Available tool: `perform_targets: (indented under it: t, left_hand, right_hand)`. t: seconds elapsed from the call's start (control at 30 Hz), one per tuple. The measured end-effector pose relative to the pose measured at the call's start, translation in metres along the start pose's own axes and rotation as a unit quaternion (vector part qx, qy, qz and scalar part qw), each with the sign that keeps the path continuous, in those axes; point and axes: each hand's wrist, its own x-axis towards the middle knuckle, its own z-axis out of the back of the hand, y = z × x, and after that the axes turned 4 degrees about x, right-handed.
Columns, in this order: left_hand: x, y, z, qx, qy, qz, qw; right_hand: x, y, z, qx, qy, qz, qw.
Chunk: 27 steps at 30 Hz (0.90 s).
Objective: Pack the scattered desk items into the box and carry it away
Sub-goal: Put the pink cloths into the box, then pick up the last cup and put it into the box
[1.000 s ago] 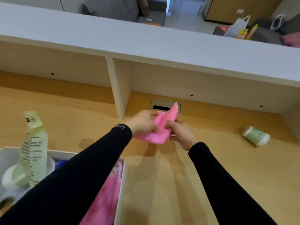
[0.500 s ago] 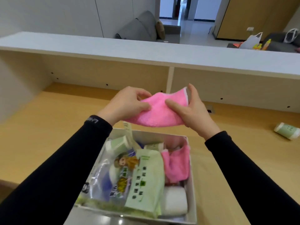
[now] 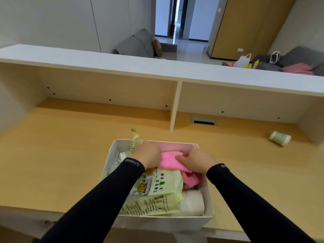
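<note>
The white box (image 3: 209, 197) holds green packs (image 3: 163, 183), maybe paper cups (image 3: 192, 202), and pink cloth (image 3: 172, 163). Left hand (image 3: 146, 154) and right hand (image 3: 198, 161) pinch the cloth, lying left-to-right inside.

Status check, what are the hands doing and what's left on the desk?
Left hand and right hand both gripping pink cloth, pressing it into white box. Green roll lies unpacked on desk, far right. Nothing blocking.

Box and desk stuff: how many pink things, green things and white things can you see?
Pink: 2, the pink cloth and another pink cloth under it.
Green: 3, two green packets and the green roll.
White: 1, the cup stack.
Total: 6.
</note>
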Motion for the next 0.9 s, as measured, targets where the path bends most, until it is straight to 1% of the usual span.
perform_targets:
  t: [0.07,0.13,0.2,0.27,0.33,0.43,0.67,0.8,0.9]
  left_hand:
    - [0.002,-0.003,0.013,-0.002,-0.089,-0.005,0.996]
    - [0.003,-0.011,0.031,-0.063,-0.147,-0.010,0.987]
    - [0.004,-0.024,0.050,-0.117,-0.171,-0.025,0.978]
    - [0.006,-0.042,0.064,-0.151,-0.178,-0.046,0.971]
    - [0.012,-0.064,0.072,-0.186,-0.169,-0.062,0.966]
    - [0.033,-0.102,0.076,-0.226,-0.136,-0.087,0.961]
    - [0.108,-0.222,0.069,-0.279,-0.054,-0.105,0.953]
    - [0.155,-0.284,0.058,-0.377,-0.017,-0.067,0.924]
    - [0.186,-0.329,0.048,-0.421,0.006,-0.058,0.905]
  right_hand:
    - [-0.001,-0.004,0.009,0.042,-0.038,-0.003,0.998]
    - [-0.003,-0.009,0.021,0.085,-0.073,-0.008,0.994]
    - [-0.003,-0.018,0.033,0.118,-0.095,-0.020,0.988]
    - [-0.002,-0.033,0.044,0.166,-0.104,-0.033,0.980]
    - [-0.001,-0.053,0.054,0.214,-0.119,-0.046,0.968]
    - [0.004,-0.088,0.066,0.272,-0.149,-0.067,0.948]
    - [0.023,-0.225,0.106,0.350,-0.205,-0.116,0.906]
    - [0.033,-0.309,0.127,0.376,-0.231,-0.148,0.885]
    - [0.042,-0.364,0.136,0.398,-0.238,-0.180,0.867]
